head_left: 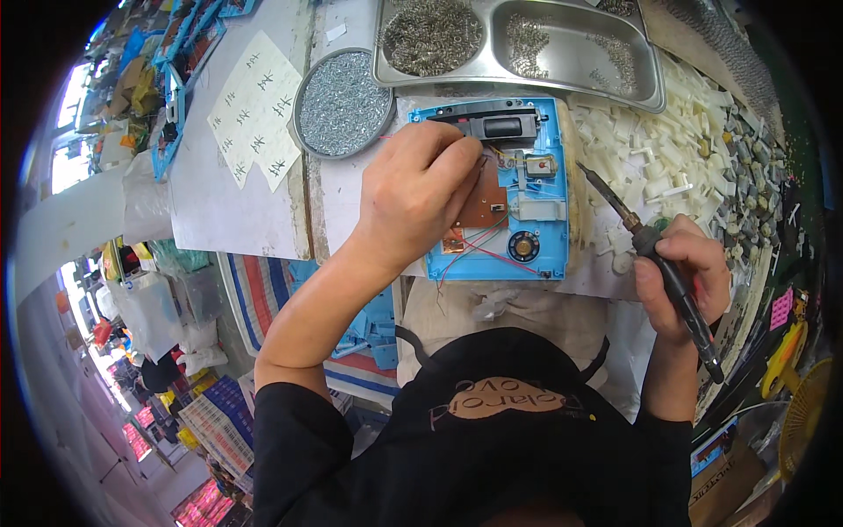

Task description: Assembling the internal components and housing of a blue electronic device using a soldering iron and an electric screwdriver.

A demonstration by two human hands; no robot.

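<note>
On the bench lies an open blue plastic housing (559, 237) with electronic parts inside. My left hand (413, 189) is over its left side, thumb and fingers pinched together; what they hold is hidden, though a short red wire end shows beside the knuckles. Partly under that hand is a brown circuit board (479, 206). Red and green wires run from the board towards a round black speaker (524, 247). My right hand (689, 277) is closed around a soldering iron (660, 255) with a black handle. Its dark tip points up and left, just right of the housing, touching nothing.
Left of the housing sits a round dish of small screws (347, 104), beside paper sheets with small dark parts (256, 110). Behind stands a metal tray (518, 86) of springs. White plastic parts (676, 158) are heaped at right. A yellow fan (803, 413) is at lower right.
</note>
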